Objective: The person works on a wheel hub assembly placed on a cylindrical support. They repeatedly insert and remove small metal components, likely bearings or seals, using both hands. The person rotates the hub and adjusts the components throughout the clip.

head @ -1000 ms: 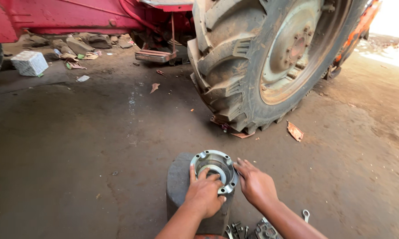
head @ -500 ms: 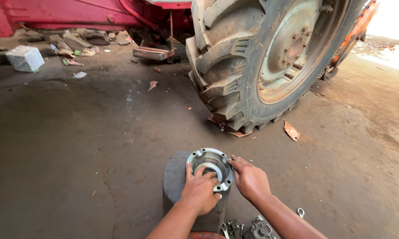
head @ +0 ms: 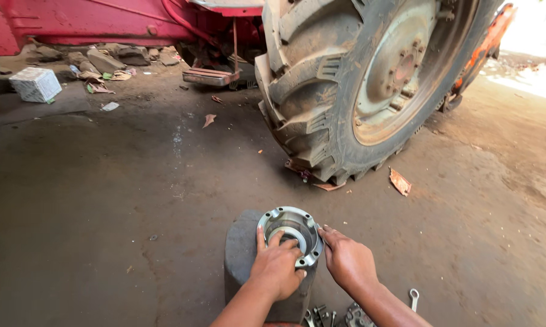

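Note:
A round metal housing with a flanged rim and bolt holes [head: 290, 225] sits on top of a dark grey block [head: 241, 254] on the workshop floor. My left hand [head: 277, 267] rests on the near edge of the housing, its fingers reaching into the bore. My right hand [head: 347, 261] touches the right side of the flange with spread fingertips. Neither hand lifts the part.
A big muddy tractor tyre [head: 357, 85] stands just beyond, under a red tractor body [head: 91, 21]. Loose spanners and bolts [head: 330, 316] lie by my right wrist, one small spanner [head: 413, 297] further right. A white block [head: 35, 83] and rubble lie far left.
The view has shifted slightly, and both hands stay on the housing; my left fingers have slid a little further into the bore.

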